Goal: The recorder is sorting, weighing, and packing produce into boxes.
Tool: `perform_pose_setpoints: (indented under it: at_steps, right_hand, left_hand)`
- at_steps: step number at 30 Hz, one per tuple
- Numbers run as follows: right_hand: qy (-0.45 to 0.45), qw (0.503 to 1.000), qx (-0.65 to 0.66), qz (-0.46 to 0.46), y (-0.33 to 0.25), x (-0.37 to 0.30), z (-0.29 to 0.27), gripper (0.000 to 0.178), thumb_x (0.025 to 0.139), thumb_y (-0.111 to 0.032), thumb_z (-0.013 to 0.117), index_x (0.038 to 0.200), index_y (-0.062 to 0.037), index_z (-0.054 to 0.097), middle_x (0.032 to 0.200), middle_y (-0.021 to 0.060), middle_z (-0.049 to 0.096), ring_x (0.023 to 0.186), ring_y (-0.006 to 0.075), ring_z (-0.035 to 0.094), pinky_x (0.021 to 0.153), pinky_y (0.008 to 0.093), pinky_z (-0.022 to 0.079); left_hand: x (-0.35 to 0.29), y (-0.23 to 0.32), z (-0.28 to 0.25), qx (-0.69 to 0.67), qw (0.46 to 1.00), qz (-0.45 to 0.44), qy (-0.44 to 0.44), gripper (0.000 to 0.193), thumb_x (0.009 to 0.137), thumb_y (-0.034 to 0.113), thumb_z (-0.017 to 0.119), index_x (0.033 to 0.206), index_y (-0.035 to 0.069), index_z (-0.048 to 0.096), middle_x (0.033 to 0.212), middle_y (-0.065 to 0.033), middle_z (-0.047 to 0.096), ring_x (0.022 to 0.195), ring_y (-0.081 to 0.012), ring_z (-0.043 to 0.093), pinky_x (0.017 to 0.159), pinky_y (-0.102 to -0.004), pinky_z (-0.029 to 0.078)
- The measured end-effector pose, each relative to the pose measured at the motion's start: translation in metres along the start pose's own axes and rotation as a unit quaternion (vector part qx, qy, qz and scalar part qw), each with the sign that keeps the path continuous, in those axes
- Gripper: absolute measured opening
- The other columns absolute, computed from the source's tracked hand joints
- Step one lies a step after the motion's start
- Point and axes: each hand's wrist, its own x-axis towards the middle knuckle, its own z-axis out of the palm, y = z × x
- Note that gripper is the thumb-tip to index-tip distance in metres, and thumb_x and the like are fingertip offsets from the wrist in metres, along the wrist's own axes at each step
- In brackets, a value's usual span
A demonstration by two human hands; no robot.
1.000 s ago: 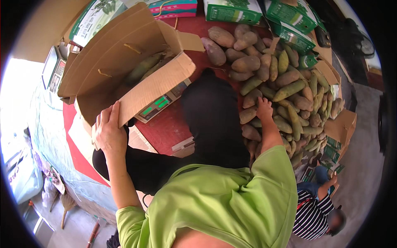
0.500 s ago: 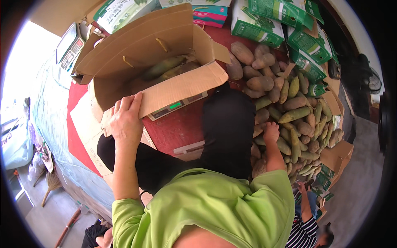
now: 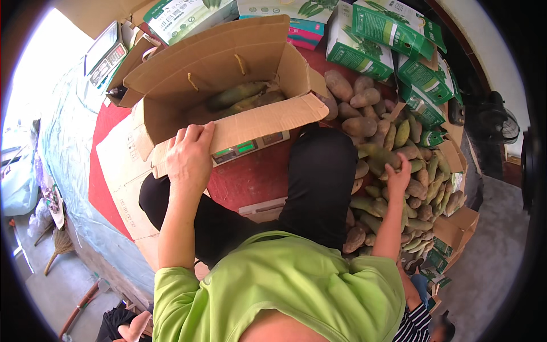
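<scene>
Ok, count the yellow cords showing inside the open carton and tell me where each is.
2. Both hang on the far inner side of the open carton: the left cord and, slightly higher in the picture, the right cord. The near flap may hide others.

Green-and-white cartons (image 3: 373,27): I see several clustered at upper right, some stacked, with more along the top edge.
Teal-and-pink box (image 3: 306,35): I find it at top centre, partly covered.
Digital scale (image 3: 108,64): I spot it at upper left, tilted in my view.
Pale blue sheeting (image 3: 67,151): I see it wrinkled down the left side.
Broom (image 3: 58,248): lower left, bristles uppermost on my screen.
Long reddish handle (image 3: 80,308): I see it just below the broom.
Black fan (image 3: 504,122): far right, near a pale wall (image 3: 484,54).
Bystanders: I count 2, a person in dark clothing (image 3: 115,323) at bottom left and a person in stripes (image 3: 415,325) at bottom right.
</scene>
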Motion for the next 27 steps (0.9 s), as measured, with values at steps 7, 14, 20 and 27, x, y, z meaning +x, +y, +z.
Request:
perform_pose_setpoints:
  at_steps: [7,14,20,27]
  right_hand:
    - [0.06,0.939,0.333,-0.069,-0.154,0.047,-0.048,0.048,0.08,0.004,0.066,0.125,-0.0008,0.051,0.115,0.007,0.055,0.103,0.0143,0.055,0.087,0.0273,0.047]
    - [-0.061,0.851,0.478,-0.209,-0.27,0.06,-0.012,0.048,0.073,0.0,0.073,0.118,-0.0039,0.056,0.108,0.0053,0.06,0.097,0.0146,0.058,0.085,0.0286,0.048]
    - [-0.096,0.864,0.339,-0.36,-0.327,0.064,0.047,0.038,0.073,-0.019,0.074,0.107,-0.0062,0.062,0.103,0.0112,0.063,0.102,0.0266,0.058,0.087,0.0355,0.047]
    - [-0.072,0.913,0.329,-0.23,-0.246,0.071,0.045,0.026,0.08,-0.01,0.067,0.105,-0.0025,0.065,0.105,0.009,0.064,0.091,0.0166,0.062,0.076,0.0284,0.052]
  left_hand:
    - [-0.002,-0.002,0.001,-0.005,1.0,0.008,-0.006,0.038,0.078,0.004,0.056,0.114,0.011,0.063,0.096,-0.0053,0.058,0.096,-0.0247,0.057,0.085,-0.038,0.044]
    - [0.0,0.0,0.002,0.006,1.0,0.014,-0.003,0.038,0.077,0.004,0.056,0.113,0.013,0.063,0.096,-0.004,0.059,0.097,-0.0235,0.057,0.084,-0.0371,0.044]
    - [0.003,0.0,0.003,0.033,0.999,0.02,-0.003,0.038,0.079,0.003,0.054,0.112,0.015,0.065,0.098,-0.0034,0.061,0.097,-0.0241,0.059,0.083,-0.0374,0.046]
    - [0.004,0.007,-0.004,0.008,0.999,-0.016,-0.046,0.044,0.075,-0.002,0.055,0.116,0.012,0.065,0.102,-0.006,0.061,0.1,-0.0267,0.058,0.086,-0.039,0.045]
